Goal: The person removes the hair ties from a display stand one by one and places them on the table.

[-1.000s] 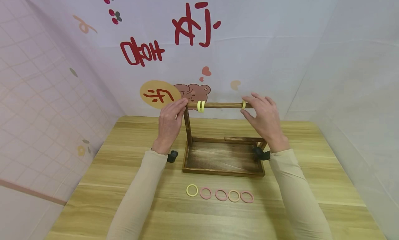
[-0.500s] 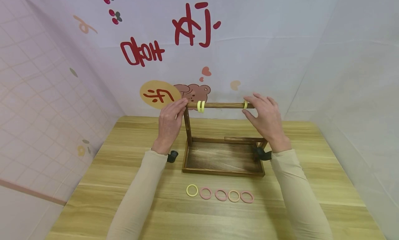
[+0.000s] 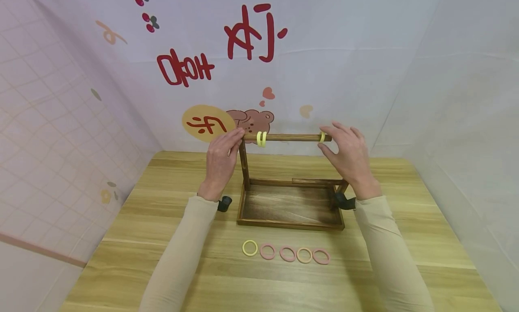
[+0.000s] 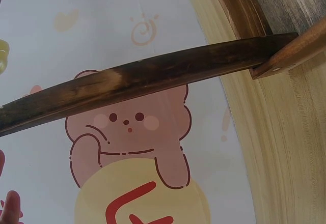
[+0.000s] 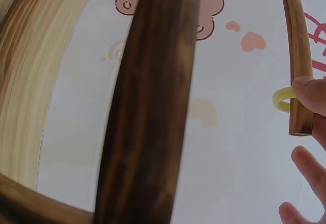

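Pale yellow round ring (image 3: 322, 137): circling the long brown wooden bar (image 3: 292, 137) just beside the free right end; possibly slipping off and dropping, from loosening the pinch too near that end.
Blunt bar end: perhaps catching the ring, from tilting it against the edge.
Long bar: joining the brown wooden upright (image 3: 244, 165) at the left, showing no support at the right; perhaps flexing or twisting, from pressing sideways out there.
Brown wooden tray base (image 3: 290, 224): sitting below on the light wood-grain table (image 3: 259, 289); perhaps shifting, from pulling rightward without enough bracing at the left.
Pair of pale yellow rings (image 3: 264, 139): circling the bar near its left end; perhaps sliding, from jolting the bar.
Loose rings, front row: lying flat before the tray, counting yellow ring (image 3: 249, 255), three pink rings (image 3: 267, 258), peach ring (image 3: 304, 262); perhaps scattering, from brushing with a sleeve.
Right hand (image 3: 346, 152): pinching the bar-end ring between thumb and index finger, holding other fingers apart from the bar.
Left hand (image 3: 222, 156): reaching up, resting fingertips at the bar-upright joint; cannot tell whether gripping or merely touching.
Beige fabric sleeves (image 3: 186, 244): covering both forearms, angling forward and inward.
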### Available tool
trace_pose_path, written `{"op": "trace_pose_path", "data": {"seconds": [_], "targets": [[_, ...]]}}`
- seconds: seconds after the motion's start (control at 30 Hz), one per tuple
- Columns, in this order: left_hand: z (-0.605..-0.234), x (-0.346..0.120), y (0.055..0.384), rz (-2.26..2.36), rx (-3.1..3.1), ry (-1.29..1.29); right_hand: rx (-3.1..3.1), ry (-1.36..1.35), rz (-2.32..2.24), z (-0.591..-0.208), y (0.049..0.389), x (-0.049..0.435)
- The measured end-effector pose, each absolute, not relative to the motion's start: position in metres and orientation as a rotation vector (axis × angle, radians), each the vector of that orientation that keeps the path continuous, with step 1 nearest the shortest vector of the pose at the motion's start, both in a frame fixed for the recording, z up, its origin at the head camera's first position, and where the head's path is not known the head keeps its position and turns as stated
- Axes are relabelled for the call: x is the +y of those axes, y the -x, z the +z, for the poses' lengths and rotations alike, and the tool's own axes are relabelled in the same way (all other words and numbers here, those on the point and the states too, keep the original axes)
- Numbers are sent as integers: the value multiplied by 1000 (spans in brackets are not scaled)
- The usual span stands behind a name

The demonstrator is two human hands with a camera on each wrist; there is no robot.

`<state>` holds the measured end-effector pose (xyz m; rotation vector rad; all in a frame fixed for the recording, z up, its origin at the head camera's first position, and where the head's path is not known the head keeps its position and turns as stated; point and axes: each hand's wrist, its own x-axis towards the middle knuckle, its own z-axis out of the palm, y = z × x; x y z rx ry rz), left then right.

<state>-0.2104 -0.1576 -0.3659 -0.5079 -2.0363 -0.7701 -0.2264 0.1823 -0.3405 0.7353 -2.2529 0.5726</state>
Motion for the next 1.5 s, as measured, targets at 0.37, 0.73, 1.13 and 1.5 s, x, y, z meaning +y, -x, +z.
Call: {"op": "trace_pose_path", "data": {"seconds": [0.37, 0.73, 1.13, 1.5], "targets": [[-366, -157, 211, -762, -2034, 506, -2237, -732, 581, -343, 228, 187], [-367, -158, 211, -770, -2033, 500, -2229, -723, 583, -343, 227, 191], [-367, -158, 211, -765, -2037, 505, -2229, -695, 593, -346, 227, 195], [-367, -158, 211, -770, -2028, 506, -2242, -671, 607, -346, 226, 203]]}}
